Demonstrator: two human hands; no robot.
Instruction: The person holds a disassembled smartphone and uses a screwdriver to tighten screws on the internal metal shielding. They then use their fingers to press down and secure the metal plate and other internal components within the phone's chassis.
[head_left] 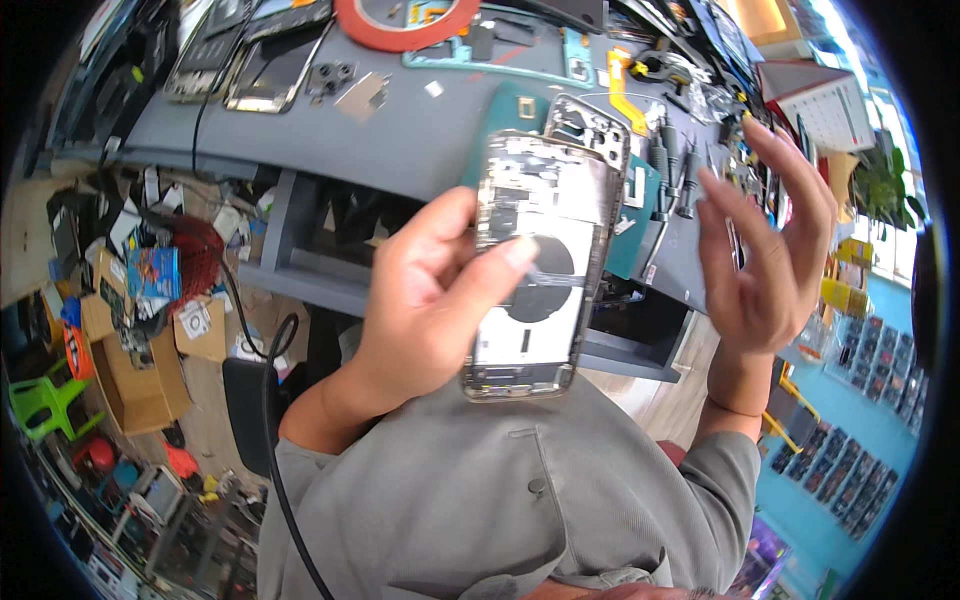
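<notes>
My left hand [425,295] grips an opened smartphone housing [545,210], thumb across its inner face and the other fingers behind it. The housing is tilted upright above my lap, with a white interior, a black round patch in the middle and a metal rim. Behind its top right edge shows a second phone frame [592,122] with camera openings; whether it is held too I cannot tell. Raised on the right, my right hand [765,260] has its fingers apart and holds nothing. It is nearest to the screwdrivers [660,165] on the bench.
A teal mat [628,235] lies on the grey bench [400,150] behind the housing. Red tape roll [405,38], phone parts [262,75] and a yellow flex cable [622,85] sit farther back. A black cable [275,440] hangs at my left. Cardboard boxes [140,385] stand on the floor.
</notes>
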